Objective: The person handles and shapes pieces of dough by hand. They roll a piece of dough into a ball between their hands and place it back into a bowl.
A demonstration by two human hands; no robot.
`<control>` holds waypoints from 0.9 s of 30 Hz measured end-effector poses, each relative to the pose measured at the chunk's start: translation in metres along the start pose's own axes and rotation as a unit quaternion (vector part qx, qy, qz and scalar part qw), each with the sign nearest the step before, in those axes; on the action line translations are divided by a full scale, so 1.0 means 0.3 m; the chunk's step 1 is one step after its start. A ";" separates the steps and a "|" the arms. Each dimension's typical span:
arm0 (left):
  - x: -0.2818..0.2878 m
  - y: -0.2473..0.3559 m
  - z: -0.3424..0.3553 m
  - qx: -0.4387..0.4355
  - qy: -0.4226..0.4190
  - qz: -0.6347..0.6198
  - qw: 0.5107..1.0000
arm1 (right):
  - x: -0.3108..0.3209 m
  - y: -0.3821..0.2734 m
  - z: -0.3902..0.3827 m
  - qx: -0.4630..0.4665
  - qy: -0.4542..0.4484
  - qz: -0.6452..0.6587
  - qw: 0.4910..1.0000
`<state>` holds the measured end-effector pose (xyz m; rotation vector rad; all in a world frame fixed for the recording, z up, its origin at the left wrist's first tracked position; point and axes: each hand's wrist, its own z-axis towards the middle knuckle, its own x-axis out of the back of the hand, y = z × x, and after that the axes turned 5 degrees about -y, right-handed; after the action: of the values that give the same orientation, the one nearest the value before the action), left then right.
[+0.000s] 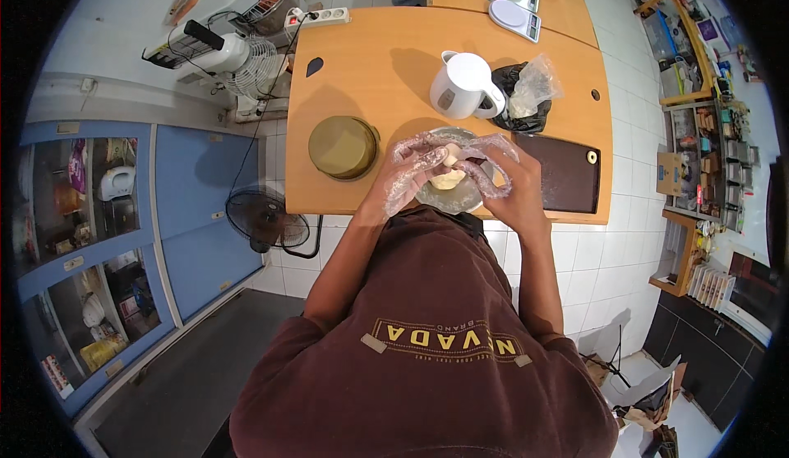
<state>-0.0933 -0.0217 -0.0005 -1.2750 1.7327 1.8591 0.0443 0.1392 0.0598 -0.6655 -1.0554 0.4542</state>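
Observation:
Both my hands wear clear plastic gloves dusted with white flour. Between them is a small pale piece of dough [451, 156], over a metal bowl [470, 198]. My left hand [412, 169] is closed on the dough piece, thumb and fingertips against it. From the other side my right hand [503, 169] pinches the same piece with curved fingers. Underneath, a larger lump of yellowish dough [448, 180] lies in the bowl, partly hidden by my hands. On the dark tray [549, 180] to the right, a ring of dough [592, 156] rests near the far right corner.
A white electric kettle [468, 84] stands beyond the bowl, beside a black plastic bag [511, 80] with a clear bag [536, 84]. An olive round container [341, 147] sits left. Farther off are a kitchen scale [514, 18] and a power strip [319, 17]. A fan [267, 218] stands below the table's left edge.

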 end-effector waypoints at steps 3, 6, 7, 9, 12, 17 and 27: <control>0.011 -0.015 0.000 -0.010 0.005 -0.011 1.000 | 0.003 -0.020 0.005 -0.035 -0.003 0.048 0.998; 0.004 -0.003 -0.008 -0.016 -0.021 -0.015 1.000 | 0.009 -0.014 0.005 0.024 -0.002 0.012 1.000; 0.003 -0.003 -0.009 -0.016 -0.021 -0.015 1.000 | 0.015 -0.023 0.007 0.016 -0.017 0.023 0.999; 0.001 -0.001 -0.010 -0.008 -0.016 0.013 1.000 | 0.015 -0.031 0.006 0.009 -0.032 0.034 0.999; -0.007 0.001 -0.014 -0.027 -0.021 -0.023 0.999 | 0.014 -0.048 0.009 0.000 -0.016 0.024 1.000; -0.015 -0.010 -0.015 -0.054 -0.022 0.010 0.998 | 0.024 -0.085 0.023 -0.029 -0.010 0.075 0.997; 0.008 -0.036 -0.010 -0.013 -0.015 -0.071 0.997 | -0.004 -0.042 0.008 -0.032 0.016 0.037 0.999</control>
<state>-0.0856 -0.0227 -0.0091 -1.3354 1.5637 1.8173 0.0420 0.1299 0.0686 -0.7675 -1.0215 0.4740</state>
